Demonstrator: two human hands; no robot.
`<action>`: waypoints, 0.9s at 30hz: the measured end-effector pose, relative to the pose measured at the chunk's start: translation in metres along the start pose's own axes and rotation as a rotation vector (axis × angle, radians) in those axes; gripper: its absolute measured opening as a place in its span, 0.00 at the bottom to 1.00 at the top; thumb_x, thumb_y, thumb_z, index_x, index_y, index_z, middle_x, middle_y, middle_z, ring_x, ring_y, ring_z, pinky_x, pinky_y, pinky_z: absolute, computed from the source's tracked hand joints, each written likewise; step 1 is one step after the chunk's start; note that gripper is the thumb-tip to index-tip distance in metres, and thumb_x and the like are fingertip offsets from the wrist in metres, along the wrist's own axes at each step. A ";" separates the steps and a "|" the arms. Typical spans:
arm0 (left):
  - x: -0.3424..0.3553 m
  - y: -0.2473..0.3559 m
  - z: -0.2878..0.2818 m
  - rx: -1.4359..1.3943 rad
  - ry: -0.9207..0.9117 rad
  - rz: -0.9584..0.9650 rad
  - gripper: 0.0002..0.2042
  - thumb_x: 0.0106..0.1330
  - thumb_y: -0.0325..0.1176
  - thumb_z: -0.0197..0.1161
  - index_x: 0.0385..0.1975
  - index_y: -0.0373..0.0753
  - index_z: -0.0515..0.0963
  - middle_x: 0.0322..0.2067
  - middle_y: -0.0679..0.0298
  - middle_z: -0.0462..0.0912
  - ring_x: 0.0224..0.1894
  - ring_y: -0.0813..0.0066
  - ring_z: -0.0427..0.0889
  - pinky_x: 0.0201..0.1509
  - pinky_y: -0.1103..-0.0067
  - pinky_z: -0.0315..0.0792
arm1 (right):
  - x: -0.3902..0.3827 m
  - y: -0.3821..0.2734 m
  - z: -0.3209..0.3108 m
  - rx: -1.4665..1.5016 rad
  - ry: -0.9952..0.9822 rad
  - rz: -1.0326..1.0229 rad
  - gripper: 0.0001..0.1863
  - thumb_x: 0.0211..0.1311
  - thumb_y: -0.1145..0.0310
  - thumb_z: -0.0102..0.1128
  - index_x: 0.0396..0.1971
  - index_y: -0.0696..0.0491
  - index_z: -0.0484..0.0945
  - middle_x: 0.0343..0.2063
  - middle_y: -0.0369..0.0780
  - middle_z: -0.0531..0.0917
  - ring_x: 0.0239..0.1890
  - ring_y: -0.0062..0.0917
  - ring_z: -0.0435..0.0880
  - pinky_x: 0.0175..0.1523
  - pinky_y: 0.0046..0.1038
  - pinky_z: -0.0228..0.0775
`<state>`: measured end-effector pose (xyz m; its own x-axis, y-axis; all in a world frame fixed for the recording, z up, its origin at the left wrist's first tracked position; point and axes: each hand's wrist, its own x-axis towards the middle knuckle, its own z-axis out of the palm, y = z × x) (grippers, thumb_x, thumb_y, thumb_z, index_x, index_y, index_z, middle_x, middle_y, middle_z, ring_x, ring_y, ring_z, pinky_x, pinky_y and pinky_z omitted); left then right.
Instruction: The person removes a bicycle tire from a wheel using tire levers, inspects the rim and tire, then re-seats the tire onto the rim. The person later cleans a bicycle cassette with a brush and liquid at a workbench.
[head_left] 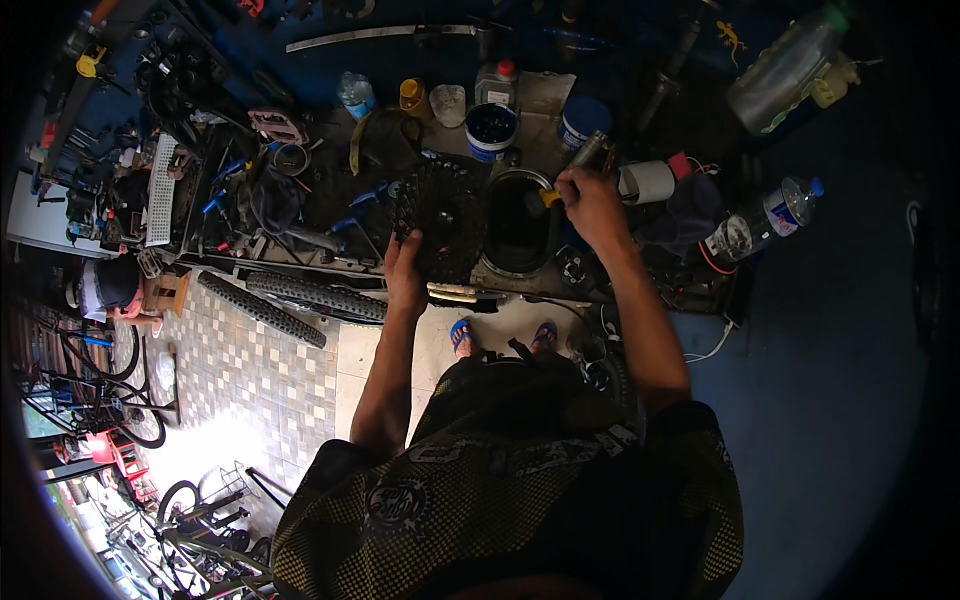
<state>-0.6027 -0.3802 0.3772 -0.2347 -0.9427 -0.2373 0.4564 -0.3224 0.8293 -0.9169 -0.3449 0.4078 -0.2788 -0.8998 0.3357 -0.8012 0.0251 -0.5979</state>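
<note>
My left hand (405,268) grips the edge of a dark, toothed bicycle cassette (443,205) over the cluttered bench. My right hand (590,205) is closed on a yellow-handled brush (550,198), its dark bristles over an oval metal-rimmed container (489,250) with a dark inside. Behind these stand a white-and-blue tub (491,140) of dark contents and a blue-lidded tub (583,125). Small dark parts (573,263) lie just right of the container.
Tools (215,195), bottles (777,215) and rags crowd the bench (340,265). Tyres (260,305) lie along its front. Another person (110,287) is at the left, near bicycles (195,535) and a wooden stool (165,292) on the tiled floor (250,380).
</note>
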 end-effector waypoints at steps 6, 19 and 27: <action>0.010 -0.018 -0.004 0.076 -0.016 0.031 0.24 0.72 0.39 0.63 0.63 0.34 0.73 0.55 0.62 0.82 0.57 0.71 0.79 0.63 0.75 0.71 | -0.017 0.008 0.020 -0.066 0.005 0.041 0.05 0.65 0.73 0.63 0.38 0.57 0.83 0.35 0.50 0.86 0.42 0.48 0.87 0.47 0.45 0.79; -0.001 0.001 -0.033 0.196 0.227 0.136 0.20 0.72 0.40 0.61 0.59 0.36 0.75 0.53 0.60 0.82 0.52 0.67 0.82 0.59 0.74 0.74 | -0.087 -0.018 0.008 -0.381 -0.459 0.240 0.18 0.63 0.58 0.68 0.52 0.44 0.81 0.33 0.45 0.88 0.37 0.44 0.89 0.43 0.45 0.80; 0.005 0.032 -0.073 0.063 0.278 0.192 0.23 0.72 0.43 0.60 0.60 0.35 0.73 0.55 0.56 0.79 0.55 0.63 0.81 0.62 0.69 0.74 | -0.116 -0.031 0.054 -0.407 -0.311 -0.170 0.14 0.58 0.62 0.68 0.44 0.49 0.86 0.45 0.41 0.78 0.54 0.38 0.75 0.53 0.42 0.73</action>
<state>-0.5265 -0.4011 0.3655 0.0974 -0.9758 -0.1958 0.4140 -0.1392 0.8996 -0.8314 -0.2644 0.3480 -0.0067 -0.9908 0.1351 -0.9791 -0.0210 -0.2024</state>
